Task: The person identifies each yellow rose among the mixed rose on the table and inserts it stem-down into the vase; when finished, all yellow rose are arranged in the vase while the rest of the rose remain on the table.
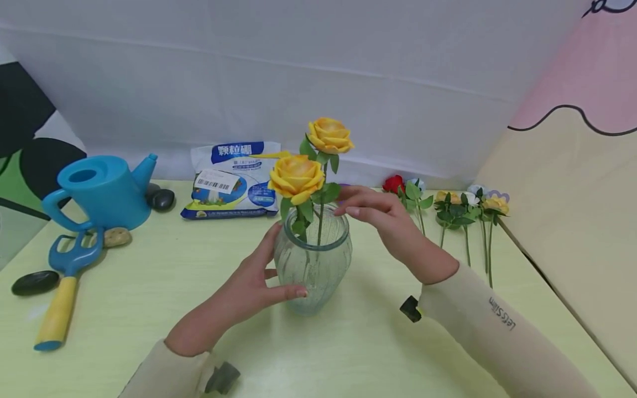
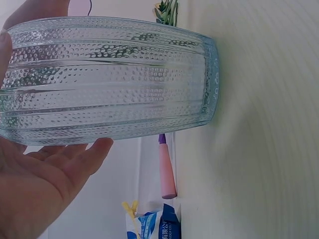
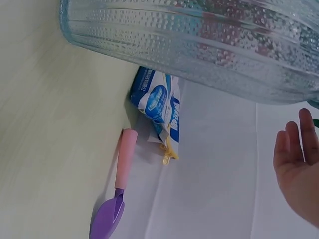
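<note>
One rose (image 1: 297, 176) overlaps bag (image 1: 226, 182) — left hand (image 1: 251, 284) grips vase (image 1: 325, 271), right hand (image 1: 393, 221) relaxed, apparently empty.

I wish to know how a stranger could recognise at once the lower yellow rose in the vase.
On the table, find the glass vase that the left hand holds. An upper rose and the lower rose stand in it, both yellow. In the head view, the lower one sits further left than its neighbour.

left fingers (image 1: 269, 240) — around glass vase (image 1: 318, 279) | two yellow roses (image 1: 297, 176) — standing inside | right fingers (image 1: 368, 199) near roses
</note>
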The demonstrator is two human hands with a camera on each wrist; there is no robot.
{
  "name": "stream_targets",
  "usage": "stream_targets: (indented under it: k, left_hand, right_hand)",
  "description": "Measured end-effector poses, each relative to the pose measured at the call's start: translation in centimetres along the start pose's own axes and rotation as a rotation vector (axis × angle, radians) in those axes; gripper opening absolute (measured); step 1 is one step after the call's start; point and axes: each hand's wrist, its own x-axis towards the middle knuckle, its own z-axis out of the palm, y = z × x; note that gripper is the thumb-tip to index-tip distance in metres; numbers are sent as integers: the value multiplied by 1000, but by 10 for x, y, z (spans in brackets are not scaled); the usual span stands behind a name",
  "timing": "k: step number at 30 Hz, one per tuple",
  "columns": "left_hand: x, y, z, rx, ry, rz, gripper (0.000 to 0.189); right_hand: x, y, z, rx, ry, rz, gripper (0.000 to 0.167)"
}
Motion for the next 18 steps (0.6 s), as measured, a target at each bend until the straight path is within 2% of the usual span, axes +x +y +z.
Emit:
stream_targets:
  k: [2, 7, 12, 18]
  left_hand:
    - [0, 0, 0, 1, 1, 3, 104]
    - [0, -1, 0, -8, 3, 21, 105]
    - [0, -2, 1, -6, 6, 39, 105]
    - [0, -2, 1, 9, 8, 33, 105]
  right_hand:
    - [-1, 3, -6, 45, -12, -25, 37]
    - [-6, 6, -23, 103, -24, -34, 36]
    - [-12, 11, -46, 194, 31, -2, 36]
    - [-20, 23, -86, 297, 114, 63, 29]
